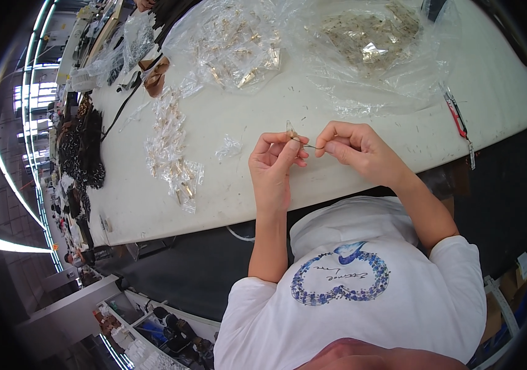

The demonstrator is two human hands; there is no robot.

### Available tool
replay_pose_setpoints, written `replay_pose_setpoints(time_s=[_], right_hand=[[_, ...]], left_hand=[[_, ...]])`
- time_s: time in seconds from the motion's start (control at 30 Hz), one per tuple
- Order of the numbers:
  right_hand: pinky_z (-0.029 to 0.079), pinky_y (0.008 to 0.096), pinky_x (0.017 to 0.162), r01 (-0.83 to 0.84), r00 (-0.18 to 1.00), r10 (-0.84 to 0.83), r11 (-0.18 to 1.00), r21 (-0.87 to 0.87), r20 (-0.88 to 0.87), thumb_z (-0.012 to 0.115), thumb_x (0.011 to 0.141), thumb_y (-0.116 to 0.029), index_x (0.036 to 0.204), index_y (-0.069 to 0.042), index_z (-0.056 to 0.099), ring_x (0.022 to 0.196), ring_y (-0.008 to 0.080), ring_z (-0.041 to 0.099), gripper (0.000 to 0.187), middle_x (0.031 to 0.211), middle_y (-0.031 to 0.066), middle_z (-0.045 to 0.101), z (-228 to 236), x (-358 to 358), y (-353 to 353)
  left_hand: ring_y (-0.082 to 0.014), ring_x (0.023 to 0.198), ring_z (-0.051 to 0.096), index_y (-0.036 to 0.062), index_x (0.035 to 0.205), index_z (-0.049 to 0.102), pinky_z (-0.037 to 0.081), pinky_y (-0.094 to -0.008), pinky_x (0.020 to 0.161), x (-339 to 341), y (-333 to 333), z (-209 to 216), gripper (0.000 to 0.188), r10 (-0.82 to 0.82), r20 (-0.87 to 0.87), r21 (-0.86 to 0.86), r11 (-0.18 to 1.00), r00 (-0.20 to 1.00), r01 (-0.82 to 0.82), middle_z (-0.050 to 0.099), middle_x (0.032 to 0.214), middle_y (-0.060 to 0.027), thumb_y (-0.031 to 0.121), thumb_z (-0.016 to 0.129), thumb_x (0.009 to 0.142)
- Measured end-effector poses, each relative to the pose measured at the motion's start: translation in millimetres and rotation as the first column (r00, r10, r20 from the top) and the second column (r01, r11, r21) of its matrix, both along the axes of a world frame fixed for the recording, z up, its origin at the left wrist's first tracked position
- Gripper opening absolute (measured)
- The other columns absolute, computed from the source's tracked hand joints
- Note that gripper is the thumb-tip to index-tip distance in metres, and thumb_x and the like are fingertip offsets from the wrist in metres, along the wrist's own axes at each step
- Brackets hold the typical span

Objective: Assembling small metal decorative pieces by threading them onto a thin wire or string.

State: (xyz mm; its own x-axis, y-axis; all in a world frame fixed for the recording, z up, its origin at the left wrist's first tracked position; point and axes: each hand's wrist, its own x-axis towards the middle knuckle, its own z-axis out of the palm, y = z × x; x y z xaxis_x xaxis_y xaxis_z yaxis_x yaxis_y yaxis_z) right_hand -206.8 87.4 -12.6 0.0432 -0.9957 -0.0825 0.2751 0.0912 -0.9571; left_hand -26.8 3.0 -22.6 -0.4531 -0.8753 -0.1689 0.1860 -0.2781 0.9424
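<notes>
Over the near part of the white table (226,209), my two hands are raised close together. My left hand (271,169) pinches a small gold-coloured piece (293,134) between thumb and fingers, with a bit of clear plastic showing above it. From there a thin dark strand (311,147) runs across to my right hand (362,151), whose thumb and forefinger are closed on its other end. The piece is too small for me to make out its exact kind. A crumpled clear plastic scrap (229,147) lies left of my left hand.
Small clear packets with gold-coloured parts (174,145) lie in a heap on the left. Large clear bags of gold-coloured parts (238,49) and brownish pieces (371,37) rest at the back. A red-and-silver slim tool (454,114) lies by the right edge. Black material (84,148) is piled far left.
</notes>
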Motion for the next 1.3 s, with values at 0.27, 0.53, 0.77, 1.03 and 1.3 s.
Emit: replay_pose_setpoints(time_s=[0.27, 0.53, 0.77, 1.03, 1.3], right_hand=[[0.042, 0.0212, 0.07, 0.06, 0.998, -0.061, 0.996, -0.063, -0.023, 0.051, 0.097, -0.003, 0.099, 0.0, 0.064, 0.072, 0.0026, 0.05, 0.014, 0.082, -0.002, 0.062, 3, 3, -6], [0.027, 0.0258, 0.051, 0.246, 0.958, -0.246, 0.969, -0.017, -0.147, 0.061, 0.092, -0.008, 0.097, -0.005, 0.064, 0.053, 0.0038, 0.032, 0.007, 0.057, -0.0063, 0.036, 2, 13, -9], [0.026, 0.0282, 0.049, 0.242, 0.883, -0.252, 0.967, -0.076, -0.395, 0.071, 0.087, -0.013, 0.097, -0.007, 0.066, 0.05, 0.0067, 0.029, 0.013, 0.054, -0.0034, 0.031, 1, 15, -13], [0.025, 0.0259, 0.05, 0.201, 0.948, -0.205, 0.979, -0.043, -0.243, 0.071, 0.087, -0.013, 0.094, -0.003, 0.065, 0.053, 0.0033, 0.028, 0.014, 0.056, -0.0078, 0.03, -4, 16, -16], [0.026, 0.0252, 0.049, 0.207, 0.932, -0.21, 0.977, -0.039, -0.294, 0.072, 0.085, -0.014, 0.088, -0.004, 0.065, 0.052, 0.0026, 0.028, 0.013, 0.054, -0.0079, 0.031, 7, 18, -14]], left_hand=[[-0.0156, 0.075, 0.066, 0.0023, 0.103, 0.057, 0.055, -0.0235, 0.067, 1, -1, 3, 0.009, -0.002, -0.146, 0.137, 0.99, 0.989, 0.023, 0.069, 0.094, -0.0137, 0.008, 0.061, 0.097], [-0.0196, 0.088, 0.07, 0.0021, 0.1, 0.062, 0.058, -0.0295, 0.075, -11, 2, 15, 0.009, 0.063, -0.129, 0.157, 0.987, 0.99, -0.042, 0.07, 0.108, -0.0195, 0.009, 0.065, 0.095], [-0.0152, 0.094, 0.065, 0.0018, 0.096, 0.065, 0.055, -0.0292, 0.077, -7, 5, 11, 0.009, 0.069, -0.042, -0.01, 0.998, 0.997, -0.069, 0.07, 0.106, -0.0148, 0.008, 0.07, 0.092], [-0.0128, 0.084, 0.062, 0.0015, 0.093, 0.066, 0.049, -0.0281, 0.071, -10, 9, 6, 0.006, 0.044, -0.096, -0.025, 0.999, 0.994, -0.047, 0.069, 0.101, -0.0112, 0.005, 0.071, 0.09], [-0.0142, 0.087, 0.063, 0.001, 0.093, 0.066, 0.052, -0.0291, 0.076, -5, 6, 10, 0.005, -0.016, -0.132, -0.033, 0.999, 0.991, 0.012, 0.069, 0.102, -0.0118, 0.003, 0.07, 0.091]])
